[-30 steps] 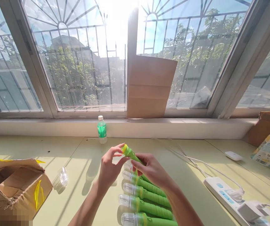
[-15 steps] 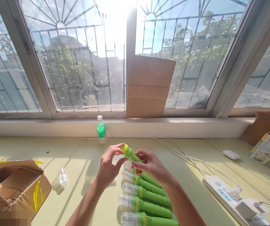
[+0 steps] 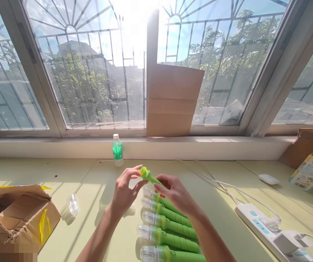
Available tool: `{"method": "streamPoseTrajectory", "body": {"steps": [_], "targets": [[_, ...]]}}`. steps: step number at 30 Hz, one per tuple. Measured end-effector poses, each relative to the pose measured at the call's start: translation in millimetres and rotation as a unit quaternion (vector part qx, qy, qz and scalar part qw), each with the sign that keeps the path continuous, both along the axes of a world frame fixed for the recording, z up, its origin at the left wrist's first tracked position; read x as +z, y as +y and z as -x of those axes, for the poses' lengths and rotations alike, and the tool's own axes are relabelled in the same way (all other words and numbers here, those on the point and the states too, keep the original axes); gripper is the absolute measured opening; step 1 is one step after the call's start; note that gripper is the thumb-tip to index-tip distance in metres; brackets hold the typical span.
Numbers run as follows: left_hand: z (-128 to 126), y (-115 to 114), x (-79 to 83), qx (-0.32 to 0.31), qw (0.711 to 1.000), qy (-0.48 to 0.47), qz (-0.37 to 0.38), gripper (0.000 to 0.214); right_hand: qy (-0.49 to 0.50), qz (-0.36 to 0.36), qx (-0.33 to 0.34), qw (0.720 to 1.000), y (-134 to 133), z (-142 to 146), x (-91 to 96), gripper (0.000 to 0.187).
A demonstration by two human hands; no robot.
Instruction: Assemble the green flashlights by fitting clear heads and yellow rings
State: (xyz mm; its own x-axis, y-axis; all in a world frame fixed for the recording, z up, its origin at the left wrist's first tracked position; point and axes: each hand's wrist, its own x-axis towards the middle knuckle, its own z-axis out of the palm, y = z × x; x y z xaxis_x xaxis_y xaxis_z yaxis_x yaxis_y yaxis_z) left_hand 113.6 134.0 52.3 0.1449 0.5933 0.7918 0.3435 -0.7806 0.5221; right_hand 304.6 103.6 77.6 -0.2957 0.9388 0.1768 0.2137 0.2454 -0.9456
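Above the table, a green light stick handle (image 3: 152, 179) tilts up to the left, with a yellow ring at its uncapped end. My left hand (image 3: 125, 187) has its fingertips and thumb closed around the ringed end. Further down the shaft, my right hand (image 3: 171, 187) grips the handle between thumb and fingers. Below my hands several green light sticks (image 3: 177, 238) with clear domes lie in a row, their domes pointing left. A loose clear dome (image 3: 73, 205) lies to the left. Another small pale piece (image 3: 130, 210) is partly hidden by my left hand.
An open cardboard box (image 3: 22, 222) stands at the left. A green-labelled bottle (image 3: 117, 151) is at the back by the sill. On the right are a white power strip (image 3: 257, 218) with plugs and cables, a white flat device (image 3: 269, 179) and a large carton-like pack (image 3: 309, 171).
The handle's ringed end has shifted slightly left. My right hand has turned a little and its fingers sit differently, showing more of the handle's narrow shaft. My left hand has barely moved.
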Motion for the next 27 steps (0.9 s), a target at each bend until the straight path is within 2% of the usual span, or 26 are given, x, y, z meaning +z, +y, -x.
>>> {"method": "streamPoseTrajectory", "body": {"steps": [3, 6, 7, 13, 17, 19, 21, 25, 27], "targets": [[-0.8, -1.4, 3.4, 0.000, 0.998, 0.015, 0.053, 0.022, -0.029, 0.011, 0.000, 1.000, 1.8, 0.9, -1.6, 0.032], [-0.1, -1.9, 4.6, -0.002, 0.996, 0.017, 0.089, 0.018, -0.033, 0.018, -0.021, 0.999, 0.5, 2.6, -3.3, 0.019], [0.2, -1.8, 4.5, -0.002, 0.996, 0.016, 0.089, 0.016, -0.025, 0.018, -0.028, 0.999, -0.2, 2.9, -3.6, 0.020], [2.5, 0.1, 2.5, -0.022, 0.997, 0.050, 0.063, 0.030, 0.000, 0.060, 0.004, 0.998, 0.9, -1.0, -2.8, 0.021], [2.6, 2.2, -0.1, -0.006, 0.998, 0.059, 0.019, 0.018, 0.016, 0.003, 0.020, 1.000, 5.1, -3.4, 0.2, 0.022], [2.2, 2.9, -1.1, -0.008, 0.998, 0.065, 0.014, 0.022, -0.006, -0.009, 0.021, 1.000, 4.7, -2.9, 1.0, 0.030], [1.5, 2.7, -1.4, -0.008, 0.998, 0.068, 0.016, 0.028, -0.030, 0.008, 0.023, 0.999, 2.5, -1.6, 0.7, 0.039], [-0.8, -0.1, 0.2, 0.008, 0.999, 0.051, -0.010, 0.021, -0.006, 0.057, 0.023, 0.998, -2.7, 0.3, -1.1, 0.027], [-1.7, -1.8, 1.6, 0.010, 0.999, 0.045, -0.028, 0.017, 0.024, 0.069, 0.020, 0.997, -3.5, -0.2, -1.2, 0.029]]}}
